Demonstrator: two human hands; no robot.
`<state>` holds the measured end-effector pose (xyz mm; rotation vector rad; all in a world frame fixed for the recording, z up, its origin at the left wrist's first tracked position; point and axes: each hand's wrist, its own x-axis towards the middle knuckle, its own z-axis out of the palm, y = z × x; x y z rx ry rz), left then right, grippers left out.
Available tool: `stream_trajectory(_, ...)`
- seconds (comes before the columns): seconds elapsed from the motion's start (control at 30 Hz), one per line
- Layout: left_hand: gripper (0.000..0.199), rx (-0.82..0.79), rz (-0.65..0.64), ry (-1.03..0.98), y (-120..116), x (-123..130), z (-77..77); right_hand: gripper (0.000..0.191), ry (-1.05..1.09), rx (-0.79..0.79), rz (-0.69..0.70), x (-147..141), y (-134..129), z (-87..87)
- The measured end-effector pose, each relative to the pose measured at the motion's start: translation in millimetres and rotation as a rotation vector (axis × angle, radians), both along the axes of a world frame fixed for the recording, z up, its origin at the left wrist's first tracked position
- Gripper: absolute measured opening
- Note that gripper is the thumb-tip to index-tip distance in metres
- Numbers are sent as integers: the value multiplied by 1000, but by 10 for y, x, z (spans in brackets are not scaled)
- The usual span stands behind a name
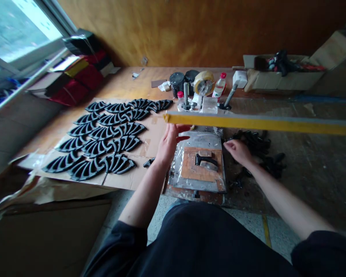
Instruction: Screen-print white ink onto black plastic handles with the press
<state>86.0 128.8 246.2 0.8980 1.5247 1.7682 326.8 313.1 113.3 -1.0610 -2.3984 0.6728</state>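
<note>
My left hand (169, 141) is beside the left edge of a flat metal plate, just below a yellow bar (248, 122). Its fingers point right and stand apart, with nothing seen between them. On the metal plate (200, 141) lies a brown board (188, 165), and a black curved plastic part (207, 160) rests on it. My right hand (238, 151) is closed at the right side of the plate, next to a pile of loose black parts (258, 143). Whatever its fingers may hold is hidden. One more black part (148, 162) is partly behind my left forearm.
Rows of black curved parts (115, 132) lie on cardboard (150, 143) at left. Behind the plate stand dark tubs (177, 84), a tape roll (204, 83) and a red-capped bottle (219, 87). An open carton (288, 80) sits at back right, stacked boxes (75, 79) at back left.
</note>
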Motion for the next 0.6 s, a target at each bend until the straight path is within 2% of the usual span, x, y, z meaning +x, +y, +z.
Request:
stream_trajectory(0.07, 53, 24, 24, -36, 67, 7, -39, 23, -87, 68, 119, -166, -361, -215)
stream_trajectory(0.13, 54, -5, 68, -122, 25, 118, -217, 16, -199, 152, 175, -330, -651, -302)
stream_trajectory(0.2, 59, -186, -14, -268, -109, 339, -497, 11, -261, 166, 120, -444, -884, -260)
stream_trajectory(0.27, 63, -450, -246, -453, -290, 607, -795, 12, -220, 153, 91, -505, -1096, -142)
stream_trajectory(0.3, 62, -487, -268, -520, -382, 724, -923, 13, -173, 154, 143, -518, -1191, -79)
stream_trajectory(0.37, 57, -475, -203, -604, -552, 846, -1112, 15, -74, 139, 322, -503, -1300, 14)
stream_trajectory(0.4, 52, -457, -141, -614, -632, 828, -1176, 14, -37, 112, 372, -469, -1288, 32)
stream_trajectory(0.43, 48, -450, -78, -602, -713, 751, -1229, 15, -14, 78, 365, -413, -1219, 27)
stream_trajectory(0.47, 44, -461, -14, -567, -799, 620, -1277, 15, -5, 46, 300, -334, -1093, -2)
stream_trajectory(0.53, 42, -532, 118, -441, -997, 246, -1382, 21, -17, 11, 55, -127, -711, -135)
stream_trajectory(0.6, 46, -700, 298, -257, -1219, -160, -1508, 23, -58, 2, -182, 97, -278, -352)
